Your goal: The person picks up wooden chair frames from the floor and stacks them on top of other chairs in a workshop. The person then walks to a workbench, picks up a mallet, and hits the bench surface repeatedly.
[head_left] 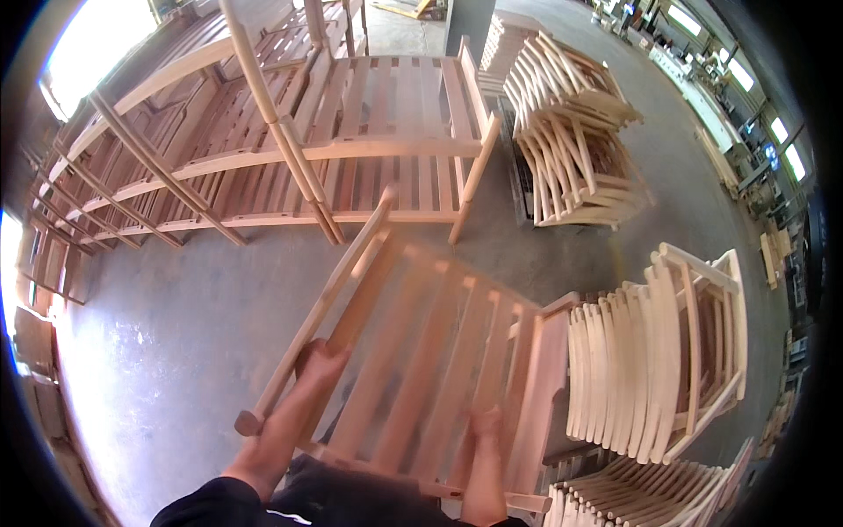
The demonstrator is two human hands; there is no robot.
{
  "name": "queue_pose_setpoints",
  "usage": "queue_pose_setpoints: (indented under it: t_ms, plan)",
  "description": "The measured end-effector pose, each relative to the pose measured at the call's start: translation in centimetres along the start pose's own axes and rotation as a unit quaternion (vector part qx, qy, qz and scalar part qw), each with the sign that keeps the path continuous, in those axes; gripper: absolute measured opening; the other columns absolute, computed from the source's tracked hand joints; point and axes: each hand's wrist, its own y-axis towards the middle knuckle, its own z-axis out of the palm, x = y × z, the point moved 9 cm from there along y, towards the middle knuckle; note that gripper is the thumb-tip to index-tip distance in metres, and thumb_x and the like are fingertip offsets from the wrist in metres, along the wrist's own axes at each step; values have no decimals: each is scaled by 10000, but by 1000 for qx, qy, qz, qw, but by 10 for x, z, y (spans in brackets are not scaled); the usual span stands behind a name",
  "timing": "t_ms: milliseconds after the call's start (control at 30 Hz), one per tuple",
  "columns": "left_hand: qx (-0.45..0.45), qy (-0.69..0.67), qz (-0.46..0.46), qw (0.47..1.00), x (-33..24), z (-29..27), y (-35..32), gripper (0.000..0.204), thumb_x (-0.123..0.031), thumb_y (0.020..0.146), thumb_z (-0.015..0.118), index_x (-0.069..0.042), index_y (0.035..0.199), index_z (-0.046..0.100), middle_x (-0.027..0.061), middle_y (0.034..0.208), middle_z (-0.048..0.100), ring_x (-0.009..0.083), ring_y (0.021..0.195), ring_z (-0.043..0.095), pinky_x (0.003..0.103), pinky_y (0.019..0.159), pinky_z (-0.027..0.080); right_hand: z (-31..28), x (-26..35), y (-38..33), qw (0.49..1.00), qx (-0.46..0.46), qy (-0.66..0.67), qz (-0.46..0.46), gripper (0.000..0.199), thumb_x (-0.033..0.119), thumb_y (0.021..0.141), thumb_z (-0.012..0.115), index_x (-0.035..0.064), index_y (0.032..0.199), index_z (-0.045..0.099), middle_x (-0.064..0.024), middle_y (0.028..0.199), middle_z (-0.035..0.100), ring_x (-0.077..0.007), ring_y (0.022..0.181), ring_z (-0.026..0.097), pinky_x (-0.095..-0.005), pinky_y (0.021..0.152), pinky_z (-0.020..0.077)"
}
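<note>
In front of me I hold up a slatted wooden frame (423,351), shaped like part of a chair or bench, tilted and a little blurred. My left hand (323,358) is closed round its left side rail, about midway along. Lower right, my right hand (485,423) grips one of its slats near the edge closest to me; motion smears its fingers. The frame's far right corner overlaps the view of a stack of pale wooden frames (623,360), and I cannot tell whether they touch.
Assembled slatted wooden benches (386,149) stand in a long row at the far left. More pale frames (571,132) are piled on a dark pallet at the back, and another stack (641,492) lies lower right. Grey concrete floor (176,351) stretches left. Machinery (702,105) lines the right wall.
</note>
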Motion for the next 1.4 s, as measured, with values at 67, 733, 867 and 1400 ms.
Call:
queue_pose_setpoints:
  t_ms: [67,733,867,1400]
  plan:
    - [3,34,7,999,-24,-29,1,482,-444,788,656,30,864,696,242,790,674,367,807,686,454,708,520,-57,100,-28,994,-84,42,-59,482,271,724,801,-50,1051,652,-170,990,699,-249,916,672,-388,792,527]
    - [-333,-555,400,649,-141,-382,36,368,-314,919,691,7,1098,679,8,1002,662,75,925,550,220,852,410,-185,640,-55,769,-164,335,-519,444,329,884,721,-60,1030,566,-66,947,585,-147,882,545,-291,781,444]
    - [-356,-577,379,630,-155,-403,85,368,-303,925,683,16,1108,668,16,1009,663,84,946,556,230,880,409,-161,704,-18,742,-143,333,-564,465,365,865,739,-43,1016,574,-49,883,586,-128,826,544,-265,733,437]
    - [-385,-589,252,664,-179,-427,184,376,-336,890,719,5,1042,678,43,994,658,111,922,561,233,843,415,-108,812,73,818,-141,260,-493,536,402,793,793,-61,991,611,-98,924,656,-179,854,610,-304,765,485]
